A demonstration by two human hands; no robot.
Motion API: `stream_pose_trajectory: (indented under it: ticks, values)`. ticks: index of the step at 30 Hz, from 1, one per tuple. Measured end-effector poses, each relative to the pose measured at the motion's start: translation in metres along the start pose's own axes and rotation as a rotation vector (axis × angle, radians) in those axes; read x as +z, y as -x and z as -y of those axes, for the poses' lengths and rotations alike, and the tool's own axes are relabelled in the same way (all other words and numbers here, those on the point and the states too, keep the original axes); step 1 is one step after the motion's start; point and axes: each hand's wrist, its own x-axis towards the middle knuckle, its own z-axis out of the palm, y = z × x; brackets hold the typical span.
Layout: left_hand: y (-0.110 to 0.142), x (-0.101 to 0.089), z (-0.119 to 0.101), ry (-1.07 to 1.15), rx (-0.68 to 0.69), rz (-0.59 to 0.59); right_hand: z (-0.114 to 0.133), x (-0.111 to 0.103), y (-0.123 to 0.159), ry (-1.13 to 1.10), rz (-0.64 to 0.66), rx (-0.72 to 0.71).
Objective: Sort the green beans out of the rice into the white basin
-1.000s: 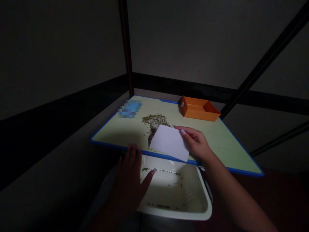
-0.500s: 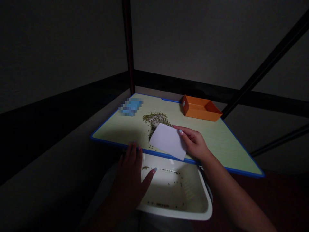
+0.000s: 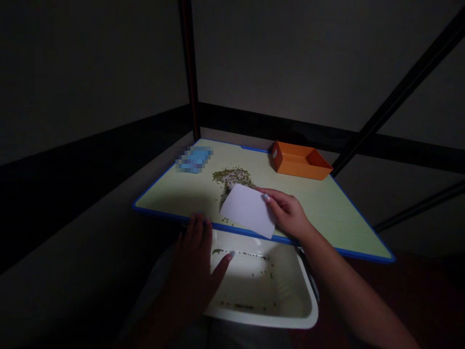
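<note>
My right hand (image 3: 288, 215) grips a white card (image 3: 247, 210) by its right edge, its face tilted toward me, over the front edge of a pale green table (image 3: 327, 203) with a blue rim. Just behind the card lies a pile of small green beans (image 3: 232, 176). My left hand (image 3: 194, 266) holds the left wall of a white plastic tub (image 3: 286, 310) below the table's front edge, thumb hooked inside. A few beans lie scattered in the tub's bottom.
An orange rectangular tray (image 3: 300, 161) stands at the table's far right corner. A blurred blue object (image 3: 193, 160) lies at the far left. Dark frame bars (image 3: 189, 68) rise behind the table and slant at the right. The room is dim.
My right hand has slid the card a little to the left and farther back toward the bean pile. The left hand and the tub have stayed put.
</note>
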Motion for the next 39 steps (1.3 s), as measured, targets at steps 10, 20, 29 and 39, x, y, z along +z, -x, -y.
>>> stream_pose_trajectory:
  ticks: [10, 20, 29, 39]
  values:
    - [0.001, 0.001, 0.001, -0.004, 0.013, -0.019, -0.002, -0.013, 0.002, -0.258, -0.123, 0.128]
    - [0.0, -0.002, -0.001, -0.018, 0.034, -0.034, 0.0, -0.02, 0.001, -0.286, -0.082, 0.219]
    - [0.0, 0.0, -0.001, -0.013, 0.035, -0.043, -0.001, -0.02, 0.002, -0.272, -0.036, 0.211]
    - [0.003, 0.002, 0.001, 0.003, 0.023, -0.04, -0.001, -0.019, 0.003, -0.29, -0.053, 0.192]
